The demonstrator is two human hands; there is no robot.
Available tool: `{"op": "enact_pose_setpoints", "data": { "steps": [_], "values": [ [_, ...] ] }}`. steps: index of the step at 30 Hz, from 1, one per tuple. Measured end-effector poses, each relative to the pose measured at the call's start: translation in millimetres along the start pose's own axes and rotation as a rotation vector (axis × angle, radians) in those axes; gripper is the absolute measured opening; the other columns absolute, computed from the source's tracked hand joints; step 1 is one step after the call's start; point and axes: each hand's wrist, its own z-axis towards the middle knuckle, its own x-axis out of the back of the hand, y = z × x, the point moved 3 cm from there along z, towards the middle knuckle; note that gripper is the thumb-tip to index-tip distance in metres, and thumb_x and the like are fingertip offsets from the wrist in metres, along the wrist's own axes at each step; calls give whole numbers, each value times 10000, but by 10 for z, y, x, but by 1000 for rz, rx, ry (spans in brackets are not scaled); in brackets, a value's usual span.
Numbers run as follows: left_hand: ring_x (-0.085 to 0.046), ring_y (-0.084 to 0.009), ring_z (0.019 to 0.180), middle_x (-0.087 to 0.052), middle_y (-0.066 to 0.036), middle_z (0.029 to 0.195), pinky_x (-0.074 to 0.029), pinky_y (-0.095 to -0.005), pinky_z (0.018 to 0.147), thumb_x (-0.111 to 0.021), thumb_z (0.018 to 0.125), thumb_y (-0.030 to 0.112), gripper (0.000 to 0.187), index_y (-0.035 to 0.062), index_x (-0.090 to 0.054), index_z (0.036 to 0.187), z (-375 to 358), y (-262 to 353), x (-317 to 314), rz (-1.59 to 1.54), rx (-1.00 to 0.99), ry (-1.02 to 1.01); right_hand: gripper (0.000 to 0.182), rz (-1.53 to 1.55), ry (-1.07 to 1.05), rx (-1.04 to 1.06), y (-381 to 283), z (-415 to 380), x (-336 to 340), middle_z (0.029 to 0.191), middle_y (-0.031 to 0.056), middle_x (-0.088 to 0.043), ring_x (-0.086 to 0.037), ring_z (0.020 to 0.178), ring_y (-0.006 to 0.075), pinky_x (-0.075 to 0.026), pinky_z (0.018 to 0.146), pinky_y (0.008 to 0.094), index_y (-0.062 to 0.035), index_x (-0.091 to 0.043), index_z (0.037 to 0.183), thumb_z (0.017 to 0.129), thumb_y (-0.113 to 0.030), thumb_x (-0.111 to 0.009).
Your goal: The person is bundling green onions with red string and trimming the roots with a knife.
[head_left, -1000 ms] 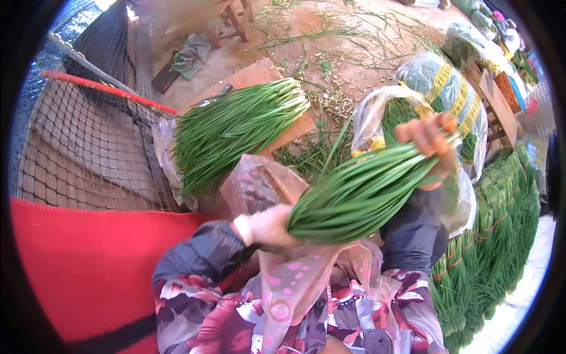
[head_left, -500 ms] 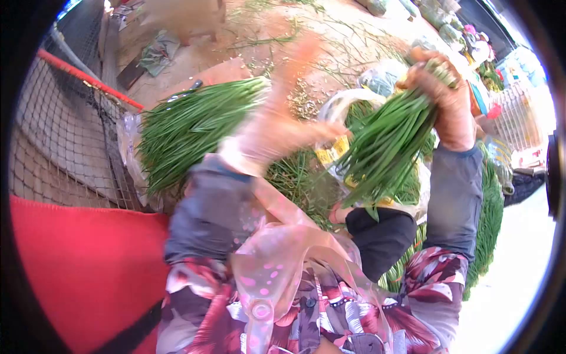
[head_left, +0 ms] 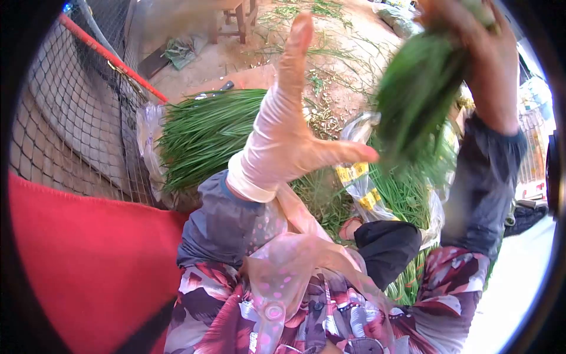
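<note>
My left hand (head_left: 283,138), in a thin whitish glove, is raised in the middle with thumb and fingers stretched apart and nothing in it. Behind it lies a thick pile of long green chives (head_left: 209,138), partly covered by the hand. At the upper right my right hand (head_left: 495,74) is wrapped round the stem end of a bunch of chives (head_left: 418,97), whose leaves hang down, blurred by motion. Below that bunch, more chives (head_left: 407,192) lie in a clear plastic bag (head_left: 361,183) with yellow printed tape.
A netted frame with a red bar (head_left: 112,56) stands at the left, above a red cloth (head_left: 88,265). A dark handle (head_left: 226,87) shows behind the chive pile. Loose stalks and trimmings litter the floor (head_left: 330,65). A wooden stool (head_left: 236,23) stands at the back.
My right hand has lifted the bunch of chives up and to the right. My left hand has moved slightly right, its fingers still spread. The view has shifted a little.
</note>
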Motion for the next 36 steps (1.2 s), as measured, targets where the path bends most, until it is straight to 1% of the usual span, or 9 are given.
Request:
{"op": "enact_pose_setpoints", "data": {
  "steps": [1,7,10,12,17,22,28,32,36],
  "values": [
    [-295,-354,1363,-225,-242,1497,-266,-440,1122,-910,561,278,1269,-2,-83,1481,145,84,32,215,-20,-113,612,139,33,104,-103,74,-273,945,103,-640,-638,836,218,-570,787,399,-15,-453,1279,801,-260,-745],
    [-257,-355,1405,-243,-161,1535,-195,-490,1148,-874,568,166,1150,80,-209,1502,378,-218,355,878,-310,-69,862,1011,-124,249,683,185,-718,1001,105,-619,-640,896,240,-545,859,407,-12,-292,1392,790,-405,-767],
    [-174,-383,1428,-227,-130,1536,-149,-594,1134,-869,536,202,1152,157,-242,1503,18,-799,513,1370,95,-390,322,1380,333,-409,2051,-306,-1229,1043,32,-586,-576,986,174,-483,914,383,-106,-552,1150,854,-151,-671],
    [-163,-399,1428,-218,-128,1543,-138,-616,1127,-867,532,197,1152,216,-249,1504,-498,-1345,546,1470,190,-635,358,1444,500,-513,2920,-823,-1672,1042,44,-606,-591,986,185,-486,917,389,-112,-557,1178,845,-144,-683],
    [-260,-430,1382,-275,-116,1528,-211,-662,1072,-712,674,56,941,295,-299,1484,-1840,-2654,520,1206,522,-890,521,1249,668,-1115,4267,-2014,-2102,1184,107,-639,-586,1108,216,-471,961,387,-51,-530,1305,814,1,-694],
    [-290,-445,1360,-298,-118,1518,-220,-640,1076,-629,670,-30,903,292,-349,1466,-1778,-2666,515,1114,462,-840,424,548,392,-824,3944,-1841,-1126,1139,98,-663,-614,1024,162,-472,908,297,-26,-544,1299,895,-103,-647],
    [-248,-444,1381,-238,-145,1536,-223,-638,1080,-740,655,72,958,278,-307,1484,-1717,-2524,528,1034,539,-869,316,561,-474,-1028,3364,-2656,-1327,1042,92,-682,-642,953,152,-512,883,289,15,-619,1178,895,76,-494],
    [-211,-453,1394,-208,-165,1543,-205,-641,1085,-848,591,229,1062,274,-286,1491,-1588,-2320,525,980,562,-834,202,264,-439,-902,3345,-2556,-1661,913,95,-710,-664,832,123,-533,761,272,-10,-684,1055,867,-69,-638],
    [-174,-462,1402,-168,-163,1557,-172,-653,1088,-867,537,328,1152,255,-246,1505,-1446,-2287,276,942,472,-827,355,-17,-619,-797,3679,-2231,-2042,747,164,-670,-659,707,323,-512,655,402,-49,-710,879,848,-391,-617]
  ]
}}
